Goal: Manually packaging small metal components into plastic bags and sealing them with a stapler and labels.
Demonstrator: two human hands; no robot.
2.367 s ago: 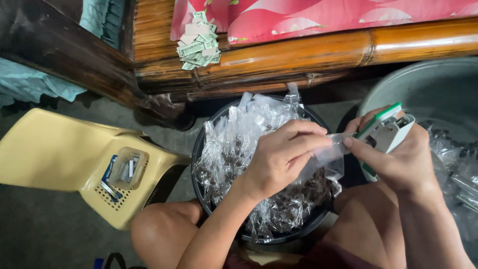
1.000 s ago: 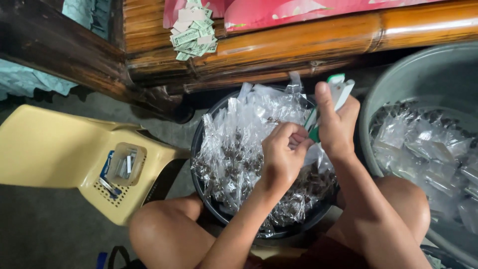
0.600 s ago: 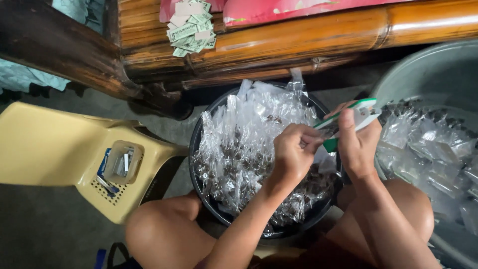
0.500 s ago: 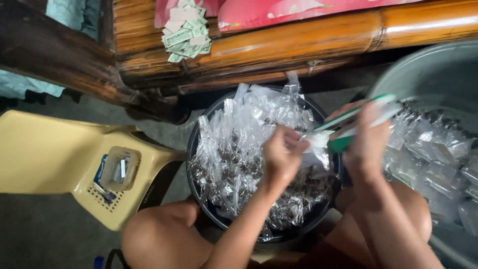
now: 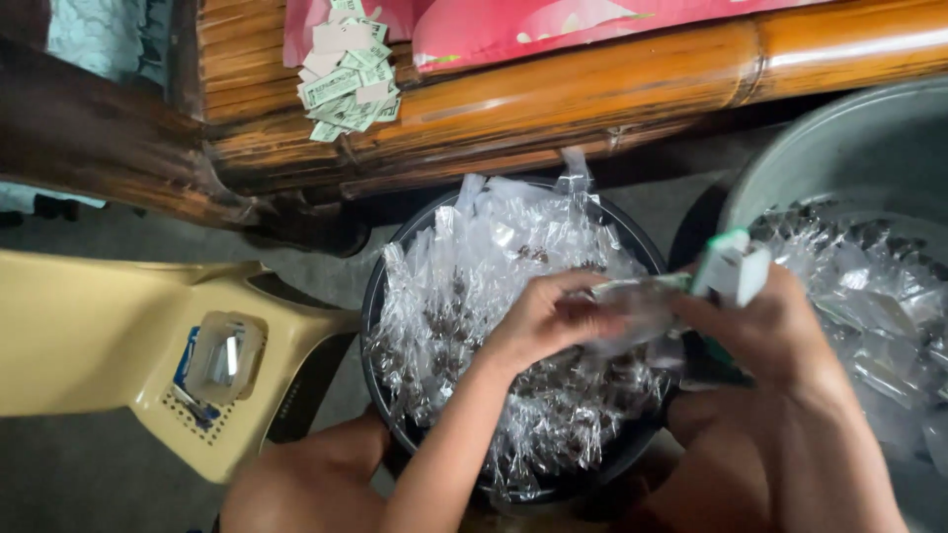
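Observation:
A black round basin (image 5: pixel 380 286) sits between my knees, piled with several small clear plastic packets holding dark bits. My left hand (image 5: pixel 543 321) hovers over the pile and pinches one clear packet (image 5: pixel 632 311) by its edge. My right hand (image 5: pixel 765 331) holds the same packet from the other side and also grips a green and white stapler (image 5: pixel 731 268), its head pointing up. The two hands nearly touch above the basin's right half.
A large grey tub (image 5: pixel 839 148) at the right holds more clear packets. A yellow plastic stool (image 5: pixel 109 336) at the left carries a small clear box (image 5: pixel 222 357). A bamboo bench (image 5: pixel 592 94) runs across the top with a stack of paper slips (image 5: pixel 346 79) and pink cloth.
My right hand with the stapler has come back down and left toward my left hand. Both now hold one packet above the basin.

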